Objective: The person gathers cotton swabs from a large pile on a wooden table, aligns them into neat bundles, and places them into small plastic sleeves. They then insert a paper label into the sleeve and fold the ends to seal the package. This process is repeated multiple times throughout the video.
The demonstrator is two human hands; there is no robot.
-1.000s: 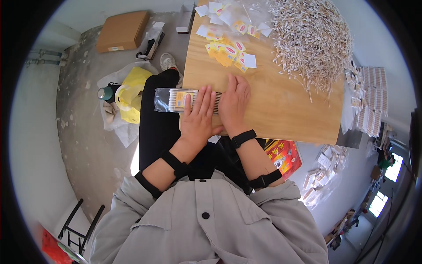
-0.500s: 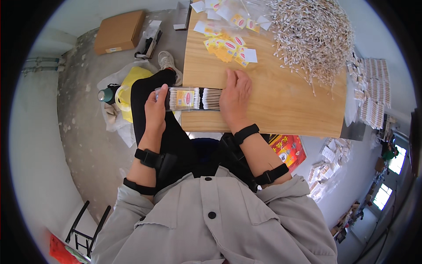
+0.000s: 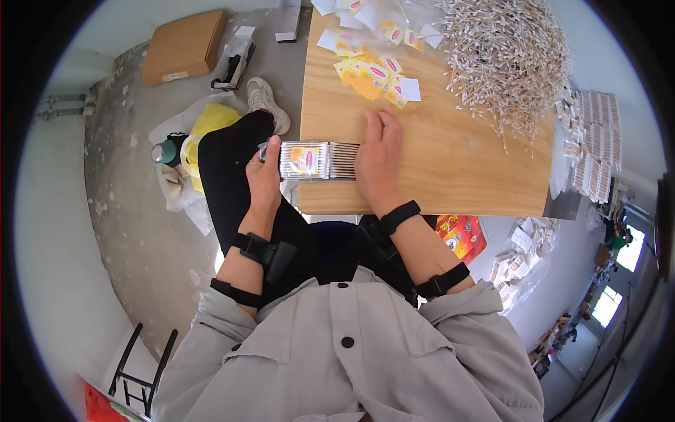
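1. Clock centred on the flat clear-plastic packet of white-tipped cotton swabs with yellow-and-red label (image 3: 304, 160); 12 points away from the wearer.
2. The left edge of the light-brown wooden tabletop (image 3: 464, 165) is overhung by the packet's 9 o'clock end; bare wood grain is exposed beyond the right hand (image 3: 378, 158), towards 3.
3. The packet's 9 o'clock end is gripped by the left hand (image 3: 264, 176), thumb uppermost.
4. The adjoining row of thin-stemmed swabs (image 3: 343, 160) is met at 3 o'clock by the right hand; whether it grips cannot be told.
5. Scattered yellow-and-white paper cards (image 3: 373, 77) are noted at 1; a large heap of loose swabs (image 3: 503, 63) at 2.
6. The 9 o'clock side is obstructed by a black-trousered leg (image 3: 228, 158).
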